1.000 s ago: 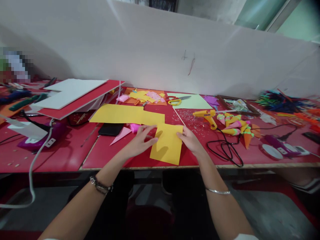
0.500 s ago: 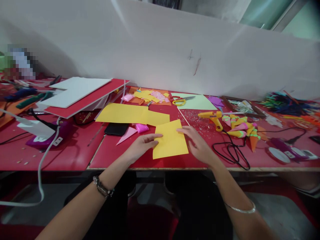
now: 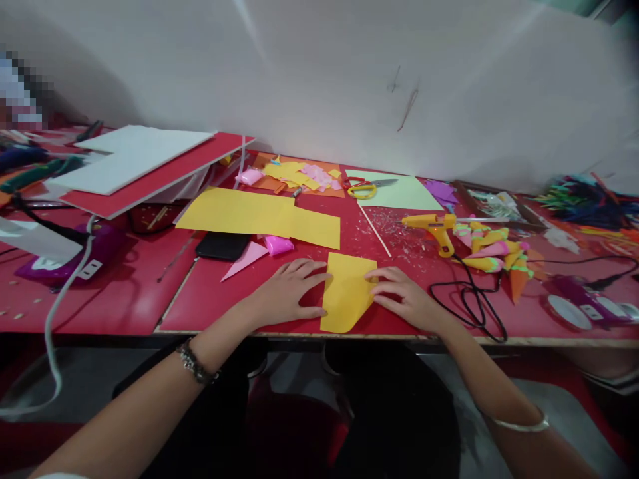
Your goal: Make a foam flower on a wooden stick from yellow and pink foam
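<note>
A yellow sheet, paper or thin foam, rests near the table's front edge, its lower right corner curving up. My left hand is spread flat beside it, thumb and fingertips against its left edge. The bent fingers of my right hand hold its right edge; the undersides of the fingertips are hidden. Beyond it lies a longer yellow piece, partly over a black phone-like object. Next to that are a pink paper triangle and a bright pink packet.
Scissors lie on a pale green sheet. A thin stick lies in front. To the right are a yellow glue gun, its black cord and several small cones. White boards are stacked at left.
The yellow sheet has come down flatter onto the table and its lower corner now curls. My left hand has spread open along its edge. The view has tilted down slightly.
</note>
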The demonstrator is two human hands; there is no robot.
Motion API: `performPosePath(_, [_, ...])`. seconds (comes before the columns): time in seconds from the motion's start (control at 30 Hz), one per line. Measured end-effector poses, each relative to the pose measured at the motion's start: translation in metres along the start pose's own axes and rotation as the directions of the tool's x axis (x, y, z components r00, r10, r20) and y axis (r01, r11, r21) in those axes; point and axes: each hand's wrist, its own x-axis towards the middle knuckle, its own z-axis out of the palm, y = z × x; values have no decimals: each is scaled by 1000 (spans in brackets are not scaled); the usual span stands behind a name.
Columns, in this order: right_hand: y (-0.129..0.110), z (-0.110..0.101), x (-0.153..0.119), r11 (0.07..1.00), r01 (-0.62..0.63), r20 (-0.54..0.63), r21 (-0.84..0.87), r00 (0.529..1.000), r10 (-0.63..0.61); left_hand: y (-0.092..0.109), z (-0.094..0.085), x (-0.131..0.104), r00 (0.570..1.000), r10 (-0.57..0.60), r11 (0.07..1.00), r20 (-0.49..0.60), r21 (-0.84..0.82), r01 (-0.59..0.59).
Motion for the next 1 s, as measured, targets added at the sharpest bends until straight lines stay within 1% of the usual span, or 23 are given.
performPosePath(0.13, [-2,8,22,999,-11,-44,42,999,13,-2,-3,3,1000,-8,1000,22,-3,8])
performPosePath(0.23, [-3,16,39,1000,-14,-66,5,998,14,-1,-4,4,1000,-2,1000,1,-3,2])
performPosePath(0.3, [-2,21,45,999,-21,-88,-26,996,19,2,-3,4,1000,-10,1000,-24,7,10])
performPosePath(0.43, [1,27,45,998,-22,-134,-63,991,13,8,-2,4,997,-30,999,-74,16,31])
performPosePath(0.6, [1,29,43,990,1,-137,-142,990,-21,13,-3,7,994,-48,998,-98,-50,44])
performPosePath(0.77, [0,29,44,987,-9,-134,-162,991,-13,19,4,10,977,-123,992,-171,-40,118])
performPosePath(1.0, [-2,28,44,989,-48,-125,-137,992,31,17,10,10,981,-113,993,-160,15,117])
